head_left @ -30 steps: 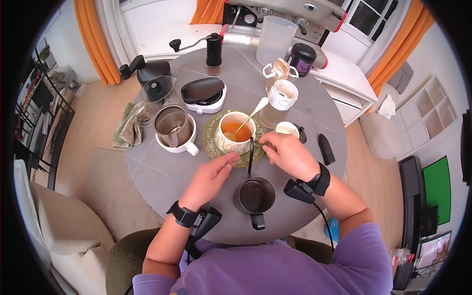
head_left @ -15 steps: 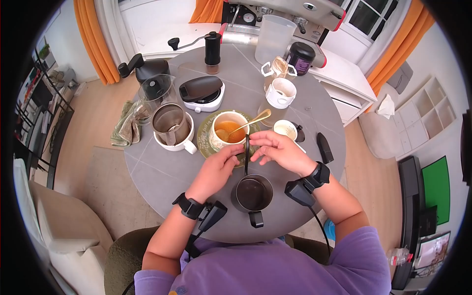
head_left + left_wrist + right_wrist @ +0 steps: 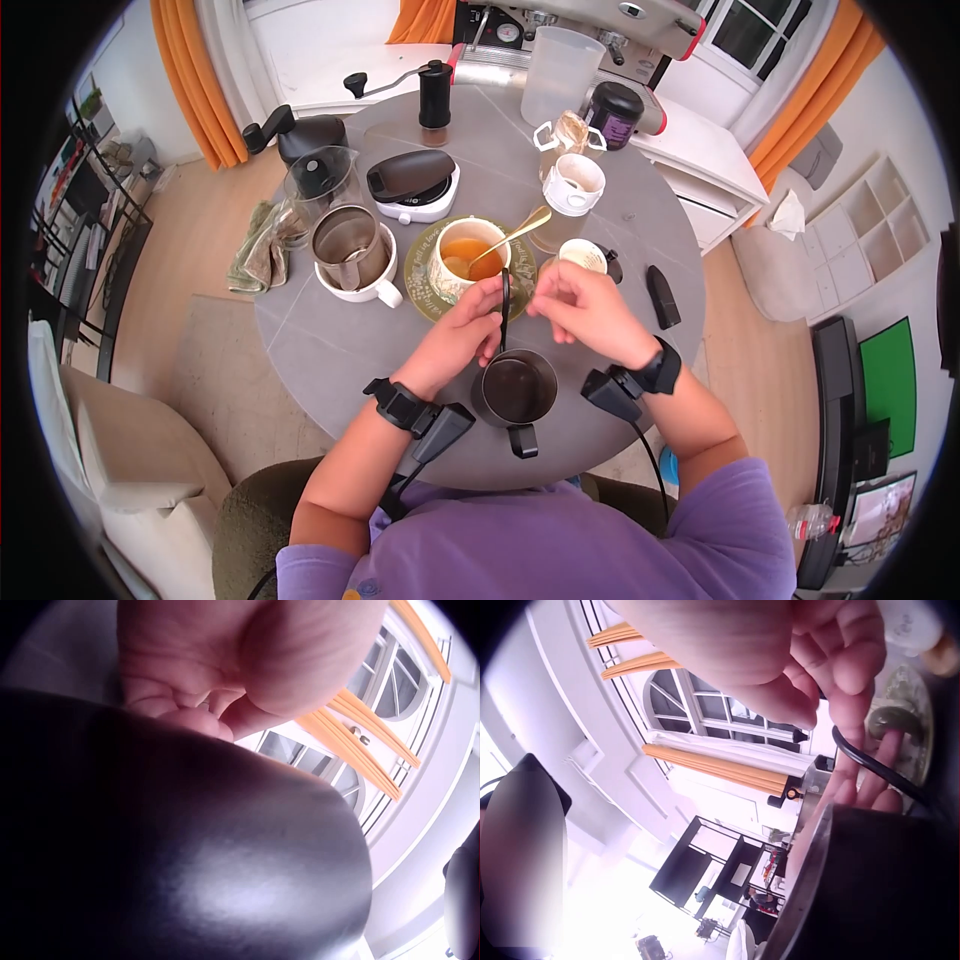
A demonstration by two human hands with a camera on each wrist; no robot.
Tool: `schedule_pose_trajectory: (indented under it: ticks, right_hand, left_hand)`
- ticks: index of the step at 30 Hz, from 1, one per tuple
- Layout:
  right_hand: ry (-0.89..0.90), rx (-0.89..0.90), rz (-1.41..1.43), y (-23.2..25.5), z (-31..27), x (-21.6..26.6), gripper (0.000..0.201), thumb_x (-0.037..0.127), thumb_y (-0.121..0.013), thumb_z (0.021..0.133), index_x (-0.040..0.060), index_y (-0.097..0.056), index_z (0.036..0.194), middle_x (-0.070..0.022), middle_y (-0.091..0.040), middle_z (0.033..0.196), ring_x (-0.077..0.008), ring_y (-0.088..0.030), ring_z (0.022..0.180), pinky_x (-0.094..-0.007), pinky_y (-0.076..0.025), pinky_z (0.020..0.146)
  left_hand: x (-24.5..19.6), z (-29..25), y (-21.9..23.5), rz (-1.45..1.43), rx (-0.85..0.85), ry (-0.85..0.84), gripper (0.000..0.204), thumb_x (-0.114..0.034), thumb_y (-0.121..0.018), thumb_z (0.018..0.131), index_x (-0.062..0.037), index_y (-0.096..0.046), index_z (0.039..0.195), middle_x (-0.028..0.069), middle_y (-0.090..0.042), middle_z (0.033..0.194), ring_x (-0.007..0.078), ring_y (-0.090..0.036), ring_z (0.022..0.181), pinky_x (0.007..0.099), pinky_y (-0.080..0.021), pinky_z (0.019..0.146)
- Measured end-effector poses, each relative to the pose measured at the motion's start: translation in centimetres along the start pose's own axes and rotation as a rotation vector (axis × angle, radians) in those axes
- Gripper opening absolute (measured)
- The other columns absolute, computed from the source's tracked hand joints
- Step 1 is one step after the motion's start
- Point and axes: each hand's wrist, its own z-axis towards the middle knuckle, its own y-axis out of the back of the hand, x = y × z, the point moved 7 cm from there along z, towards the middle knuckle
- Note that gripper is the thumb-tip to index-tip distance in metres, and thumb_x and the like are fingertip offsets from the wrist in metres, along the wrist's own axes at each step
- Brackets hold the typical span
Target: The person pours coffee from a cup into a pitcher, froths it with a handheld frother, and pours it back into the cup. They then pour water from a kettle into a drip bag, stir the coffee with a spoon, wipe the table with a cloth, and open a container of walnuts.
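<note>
A dark metal kettle (image 3: 518, 390) with a thin black gooseneck spout (image 3: 505, 305) stands near the front table edge, its handle toward the person. My left hand (image 3: 455, 335) is left of the spout, fingers loosely bent and fingertips right beside it. On the spout's other side, my right hand (image 3: 592, 312) hovers with loosely curled fingers and nothing in it. Both hands flank the spout (image 3: 877, 769) in the right wrist view. Beyond them, a patterned cup (image 3: 458, 285) of amber liquid holds a gold spoon (image 3: 515, 232) and sits on a green saucer (image 3: 422, 272).
Left of the saucer, a metal cup (image 3: 350, 240) sits in a white mug (image 3: 380, 290). Behind are a white scale (image 3: 425, 205), a hand grinder (image 3: 435, 100) and a glass carafe with a white dripper (image 3: 574, 182). A small white cup (image 3: 583, 256) and black object (image 3: 662, 297) lie right.
My left hand has moved right and up close to the spout. My right hand reached out toward the spout with straighter fingers, then drew back slightly, its fingers now curled.
</note>
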Motion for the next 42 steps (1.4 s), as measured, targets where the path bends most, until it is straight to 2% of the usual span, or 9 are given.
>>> schedule_pose_trajectory:
  ticks: [5,7,9,13,16,23,26,33,42]
  right_hand:
    - [-0.232,0.191,-0.114,-1.2,-7.5,-1.9,0.03,0.033,-0.047,0.09,0.0057,-0.059,0.083,0.0002,-0.062,0.073,-0.006,-0.048,0.046,-0.0213,-0.04,0.046]
    - [-0.32,0.326,-0.031,-3.3,-10.1,-2.6,0.029,0.032,-0.046,0.091,0.0066,-0.06,0.097,-0.0014,-0.061,0.081,-0.0064,-0.05,0.051,-0.0214,-0.042,0.049]
    - [-0.26,0.328,0.144,-5.6,-11.3,-3.9,0.028,0.028,-0.046,0.091,0.0075,-0.056,0.108,-0.0026,-0.06,0.085,-0.0072,-0.052,0.056,-0.0209,-0.043,0.053]
    - [-0.274,0.485,0.364,-8.0,-11.2,-3.4,0.029,0.023,-0.046,0.091,0.0063,-0.051,0.114,-0.0036,-0.058,0.086,-0.0073,-0.053,0.061,-0.0204,-0.044,0.057]
    - [-0.324,0.436,0.605,-8.6,-11.0,-3.9,0.025,0.02,-0.044,0.092,0.0042,-0.052,0.109,-0.0026,-0.058,0.083,-0.0063,-0.053,0.062,-0.0192,-0.043,0.058]
    - [-0.298,0.122,0.366,-5.2,-11.9,-5.4,0.02,0.019,-0.043,0.092,0.0037,-0.056,0.088,-0.0005,-0.057,0.076,-0.004,-0.046,0.058,-0.0187,-0.038,0.053]
    - [-0.26,-0.04,0.265,-3.2,-12.3,-6.0,0.021,0.018,-0.044,0.091,0.0046,-0.057,0.082,0.0003,-0.055,0.071,-0.0038,-0.044,0.057,-0.0183,-0.037,0.053]
    - [-0.253,-0.128,0.313,-1.6,-13.5,-7.0,0.021,0.018,-0.045,0.091,0.0048,-0.057,0.082,0.0001,-0.055,0.07,-0.0041,-0.045,0.057,-0.0183,-0.037,0.053]
    - [-0.225,-0.216,0.38,-1.6,-14.2,-7.0,0.021,0.019,-0.045,0.092,0.0024,-0.056,0.084,-0.0022,-0.057,0.072,-0.0067,-0.051,0.057,-0.0206,-0.041,0.054]
  left_hand:
    - [0.2,0.2,0.2,0.03,0.078,-0.018,0.054,-0.001,-0.036,0.085,-0.0093,-0.023,0.137,0.0083,-0.034,0.133,0.0052,-0.038,0.055,0.0184,-0.037,0.049]
    - [-0.4,0.2,-0.2,0.038,0.095,0.002,0.054,-0.001,-0.036,0.085,-0.0096,-0.023,0.137,0.0077,-0.034,0.133,0.005,-0.037,0.054,0.0183,-0.037,0.049]
    - [-0.5,0.3,-0.3,0.049,0.112,0.023,0.054,-0.001,-0.036,0.085,-0.0099,-0.023,0.137,0.0071,-0.034,0.133,0.0048,-0.036,0.053,0.0181,-0.037,0.049]
    - [-0.3,0.5,-0.5,0.0,0.121,0.03,0.053,-0.002,-0.037,0.086,-0.0094,-0.024,0.137,0.0056,-0.035,0.13,0.0043,-0.035,0.054,0.0181,-0.037,0.05]
    - [-0.3,0.4,-0.4,0.018,0.097,0.023,0.051,-0.003,-0.038,0.086,-0.0085,-0.026,0.136,0.0043,-0.039,0.125,0.0043,-0.036,0.055,0.0182,-0.037,0.05]
    - [-1.2,-0.3,0.6,0.136,-0.053,0.002,0.045,-0.001,-0.039,0.084,-0.0065,-0.036,0.129,0.0026,-0.051,0.109,0.0036,-0.037,0.056,0.0178,-0.037,0.05]
    - [-1.7,-0.9,0.9,0.176,-0.023,-0.02,0.048,0.0,-0.039,0.081,-0.0068,-0.038,0.128,0.0034,-0.053,0.109,0.0031,-0.036,0.056,0.0171,-0.035,0.05]
    - [-2.1,-2.0,2.3,0.225,-0.111,-0.01,0.047,0.001,-0.04,0.078,-0.0074,-0.039,0.124,0.0039,-0.054,0.109,0.0014,-0.035,0.058,0.0153,-0.031,0.049]
    - [-0.8,-1.9,2.9,0.09,-0.259,-0.013,0.023,-0.005,-0.048,0.083,-0.0045,-0.041,0.106,0.0051,-0.059,0.1,0.0025,-0.04,0.056,0.0158,-0.032,0.042]
